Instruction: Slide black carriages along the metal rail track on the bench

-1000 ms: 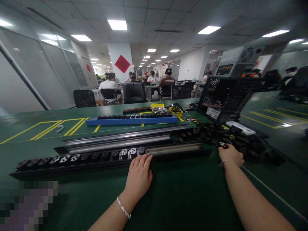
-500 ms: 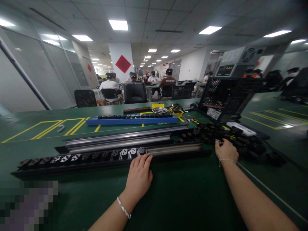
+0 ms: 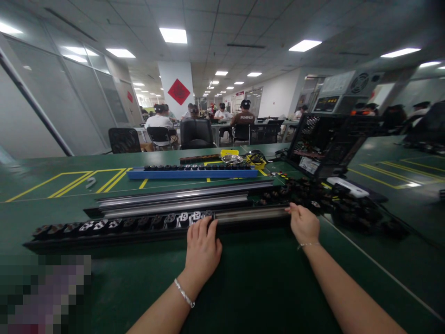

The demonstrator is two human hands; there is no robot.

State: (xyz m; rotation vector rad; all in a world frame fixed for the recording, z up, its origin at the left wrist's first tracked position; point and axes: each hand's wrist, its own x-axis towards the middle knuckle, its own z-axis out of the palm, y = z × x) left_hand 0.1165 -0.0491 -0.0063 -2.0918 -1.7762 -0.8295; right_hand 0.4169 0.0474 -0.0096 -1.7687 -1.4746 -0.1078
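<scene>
A long black rail (image 3: 257, 224) lies across the green table in front of me. Black socket modules (image 3: 142, 223), some with shiny metal faces, line its left and middle part. My left hand (image 3: 203, 243) rests over the near edge of the rail, fingers stretched onto the last modules of the row, thumb apart on the near side. At the rail's right end is my right hand (image 3: 305, 225), closed in a pinch with its fingertips at the channel. What sits between those fingers, if anything, is hidden.
Behind the rail lie two metal-lined rails (image 3: 184, 195) and a blue rail (image 3: 191, 174) filled with modules. Loose black parts (image 3: 361, 208) are heaped at the right, near an open computer case (image 3: 328, 144). A metal dish (image 3: 232, 159) stands farther back. People sit at distant tables.
My right hand has moved left from the heap of black parts to the rail's right end. My left hand stays on the row of modules.
</scene>
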